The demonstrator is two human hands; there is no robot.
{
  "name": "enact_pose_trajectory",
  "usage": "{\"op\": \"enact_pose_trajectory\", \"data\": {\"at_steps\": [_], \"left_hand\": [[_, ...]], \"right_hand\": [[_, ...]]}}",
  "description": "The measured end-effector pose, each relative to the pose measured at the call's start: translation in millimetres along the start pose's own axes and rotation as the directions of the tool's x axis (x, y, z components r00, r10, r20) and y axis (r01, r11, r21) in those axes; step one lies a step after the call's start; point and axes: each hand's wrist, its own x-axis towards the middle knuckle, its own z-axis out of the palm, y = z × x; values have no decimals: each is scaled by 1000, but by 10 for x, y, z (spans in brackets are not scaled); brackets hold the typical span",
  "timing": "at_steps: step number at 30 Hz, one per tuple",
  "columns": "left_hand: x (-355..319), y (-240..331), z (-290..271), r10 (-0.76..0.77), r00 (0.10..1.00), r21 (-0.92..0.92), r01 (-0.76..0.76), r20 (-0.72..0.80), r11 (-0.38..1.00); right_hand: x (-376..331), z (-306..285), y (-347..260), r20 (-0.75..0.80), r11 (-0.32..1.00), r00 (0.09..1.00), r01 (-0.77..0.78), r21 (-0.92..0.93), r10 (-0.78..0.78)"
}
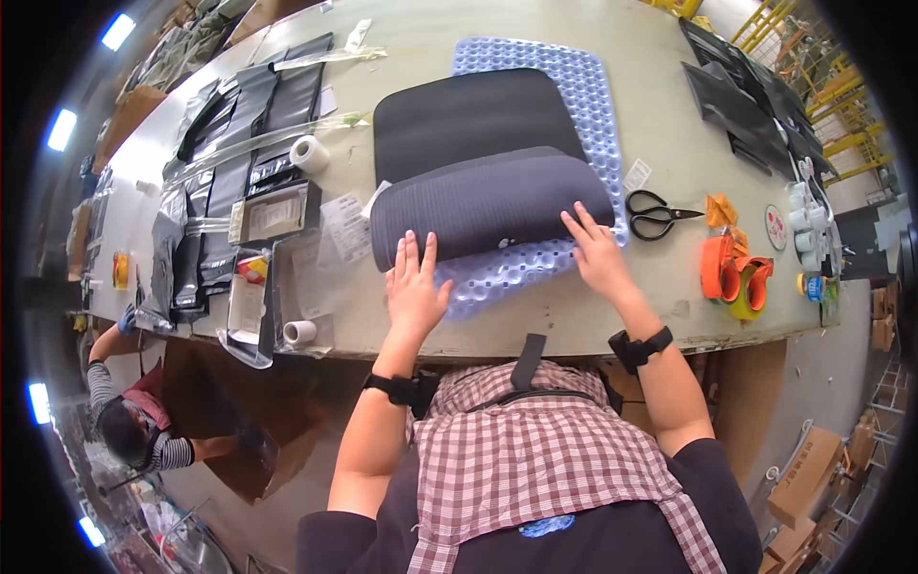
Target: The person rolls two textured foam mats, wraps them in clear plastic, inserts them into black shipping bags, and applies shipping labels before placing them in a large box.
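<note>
A dark mat lies on the table, its near part rolled or folded over so that a ribbed grey-purple side faces up. Beneath it is a translucent blue bubbled mat, which sticks out at the far right and along the near edge. My left hand rests with fingers stretched on the near left edge of the ribbed part. At its near right edge, my right hand touches with spread fingers. Black-handled scissors lie just right of the mats, beside a small white label.
Black plastic bags cover the left of the table, with tape rolls and open boxes nearer. Orange tape rolls stand at the right; more black bags lie beyond. A co-worker bends by a large carton.
</note>
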Motion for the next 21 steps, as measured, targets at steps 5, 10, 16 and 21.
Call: {"op": "enact_pose_trajectory", "data": {"at_steps": [5, 10, 16, 21], "left_hand": [[27, 33, -41, 11, 1000, -36, -11, 3, 999], [18, -159, -85, 64, 951, -317, -163, -303, 934], [113, -362, -90, -474, 849, -747, 157, -232, 646], [203, -378, 3, -506, 825, -858, 52, -252, 511]], "right_hand": [[22, -29, -24, -14, 1000, 1000, 13, -6, -13], [146, -113, -41, -71, 999, 997, -39, -19, 37], [798, -293, -66, -53, 981, 999, -11, -191, 1], [1869, -49, -1014, 75, 899, 963, 214, 381, -261]]}}
